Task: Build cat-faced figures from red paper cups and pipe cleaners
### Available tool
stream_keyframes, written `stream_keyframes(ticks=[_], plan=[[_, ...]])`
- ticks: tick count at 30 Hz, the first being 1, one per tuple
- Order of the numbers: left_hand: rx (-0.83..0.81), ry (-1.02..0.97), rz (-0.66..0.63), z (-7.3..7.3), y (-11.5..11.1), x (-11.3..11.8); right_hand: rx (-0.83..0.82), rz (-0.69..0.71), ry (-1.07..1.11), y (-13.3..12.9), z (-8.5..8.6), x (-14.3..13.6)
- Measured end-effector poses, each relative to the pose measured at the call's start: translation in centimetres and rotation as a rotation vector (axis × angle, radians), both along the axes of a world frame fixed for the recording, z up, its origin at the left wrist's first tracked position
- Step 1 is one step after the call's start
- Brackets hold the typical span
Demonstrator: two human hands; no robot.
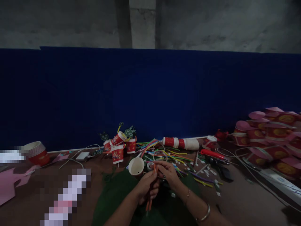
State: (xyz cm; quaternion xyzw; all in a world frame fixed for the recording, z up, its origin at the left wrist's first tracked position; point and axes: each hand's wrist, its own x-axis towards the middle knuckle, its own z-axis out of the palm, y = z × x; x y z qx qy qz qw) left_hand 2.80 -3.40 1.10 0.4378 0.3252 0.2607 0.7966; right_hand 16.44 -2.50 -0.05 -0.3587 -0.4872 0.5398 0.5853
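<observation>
My left hand (146,187) is closed around thin orange straw-like sticks (149,204), which stick out below the fist. Above it, my right hand (168,174) has its fingers pinched at the upper end of the same sticks; the exact contact is hard to see in the dim light. Just left of both hands stands a paper cup (136,166) with its pale inside facing me. Behind the fingers lies a loose pile of coloured straw-like strips (152,147). A dark green cloth (113,191) spreads beneath my forearms.
Decorated red cups (117,153) stand behind the cup, and stacked cups (181,143) lie on their side. A red-handled tool (213,153) and white scraps (207,172) are to the right. Pink-topped red cups (270,131) pile up at far right. A blue partition (150,94) borders the table.
</observation>
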Motion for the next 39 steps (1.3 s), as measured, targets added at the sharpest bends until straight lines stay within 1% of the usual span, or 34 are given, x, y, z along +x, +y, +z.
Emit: stream_keyframes(ticks=[3,6,9,12,16,22,28,34,39], plan=[[-0.035,0.044,0.034,0.0,0.1,0.1,0.027,-0.005,-0.029,-0.2,0.3,0.0],[-0.012,0.078,0.073,-0.3,0.2,0.2,0.049,-0.021,-0.052,-0.3,0.5,-0.1],[0.038,0.092,0.095,-0.6,0.3,0.3,0.055,-0.027,-0.064,-0.1,0.2,-0.2],[0.066,0.108,0.112,-0.5,0.4,0.4,0.052,-0.051,-0.095,0.2,-0.3,-0.3],[0.098,0.139,0.112,-0.3,0.3,0.4,0.099,-0.089,-0.182,0.1,-0.5,-0.1],[0.093,0.154,0.104,-0.5,0.1,0.4,0.190,-0.056,-0.230,-0.2,-0.4,0.1],[0.117,0.145,0.083,-0.3,0.1,0.3,0.156,-0.055,-0.256,-0.2,-0.4,0.0],[0.130,0.089,0.139,-0.5,-0.1,0.7,0.287,-0.091,-0.381,-0.4,-0.2,0.3],[0.100,0.042,0.131,-0.5,0.3,0.4,0.319,-0.104,-0.414,-0.3,-0.1,0.3]])
